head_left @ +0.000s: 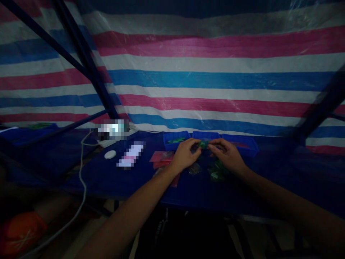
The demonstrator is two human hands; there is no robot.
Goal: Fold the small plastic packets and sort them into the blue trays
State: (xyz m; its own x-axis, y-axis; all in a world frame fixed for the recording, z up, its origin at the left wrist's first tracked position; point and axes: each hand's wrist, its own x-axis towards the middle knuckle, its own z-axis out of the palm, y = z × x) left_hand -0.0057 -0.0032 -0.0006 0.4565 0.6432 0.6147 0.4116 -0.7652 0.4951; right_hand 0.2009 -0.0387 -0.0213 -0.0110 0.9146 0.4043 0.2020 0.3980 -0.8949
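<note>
Both my hands meet over a dark blue table (129,180). My left hand (185,154) and my right hand (226,154) pinch a small green part (204,144) between their fingertips, fingers closed on it. Below the hands lie several small green pieces (215,174) and a small clear bag (194,168). Red packets (161,157) lie just left of my left hand.
Three blue bins (176,138) stand in a row behind the hands, against a striped pink, blue and white tarp (215,72). A white round object (110,154) and a white cable (82,169) lie at the left. Dark poles (81,54) slant at the upper left.
</note>
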